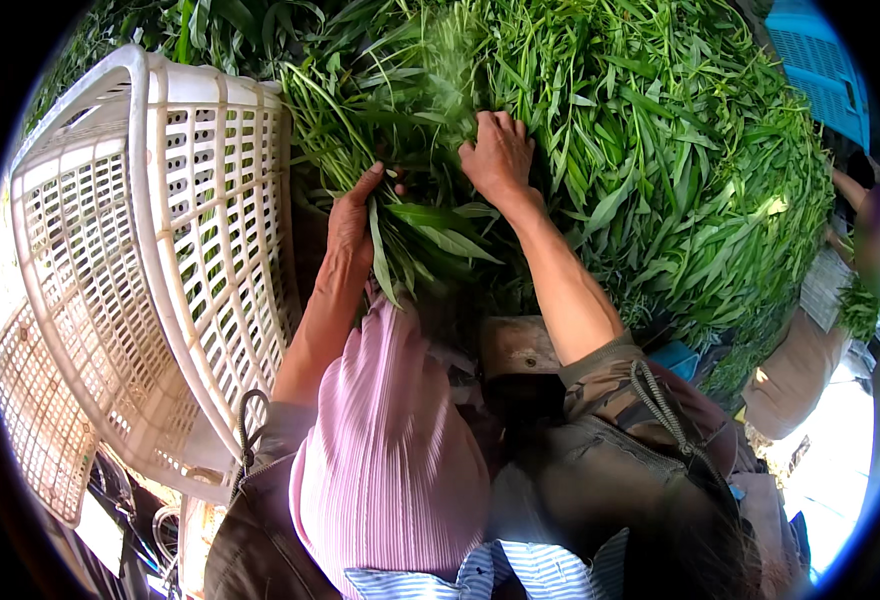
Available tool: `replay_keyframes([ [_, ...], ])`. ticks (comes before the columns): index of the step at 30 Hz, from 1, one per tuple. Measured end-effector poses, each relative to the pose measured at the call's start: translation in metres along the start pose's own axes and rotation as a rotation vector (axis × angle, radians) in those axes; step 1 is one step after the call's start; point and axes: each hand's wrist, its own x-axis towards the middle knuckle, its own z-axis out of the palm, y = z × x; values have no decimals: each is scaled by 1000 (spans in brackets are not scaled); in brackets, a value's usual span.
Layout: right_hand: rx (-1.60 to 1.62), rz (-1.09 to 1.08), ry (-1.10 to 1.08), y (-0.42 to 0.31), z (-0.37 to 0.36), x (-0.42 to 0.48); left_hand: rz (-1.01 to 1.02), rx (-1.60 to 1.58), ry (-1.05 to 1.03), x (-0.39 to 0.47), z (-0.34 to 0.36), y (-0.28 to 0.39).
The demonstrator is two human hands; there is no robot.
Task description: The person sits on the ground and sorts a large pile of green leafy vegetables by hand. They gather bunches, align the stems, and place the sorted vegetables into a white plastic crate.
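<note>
A bunch of long-stemmed leafy greens point(335, 142), likely water spinach, is held in my left hand point(354, 210), its stems pointing up and its leaves hanging down towards my lap. To the right, my right hand point(501, 150) reaches into the near edge of a large heap of the same greens point(657, 157). Its fingers are curled at the leaves; their tips are hidden, so whether they grip any is unclear. Blurred greens lie just above that hand.
White plastic crates point(219, 180) stand tilted close at the left. A wooden block point(516, 345) sits before my lap. Behind the heap at the upper right is a blue plastic basket point(822, 71). Another person's arm point(849, 187) shows at the far right.
</note>
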Motion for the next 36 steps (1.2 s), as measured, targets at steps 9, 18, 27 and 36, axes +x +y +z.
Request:
replay_keyframes([
  [9,305,286,-310,45,-35,10,-96,-52,-76,2,-15,1],
  [18,347,119,-165,9,-13,-2,-36,79,84,4,-16,1],
  [27,740,192,-316,14,2,14,-12,-141,-193,8,-30,6],
  [36,710,153,-260,38,-129,-18,-63,-33,-218,-2,-15,-1],
])
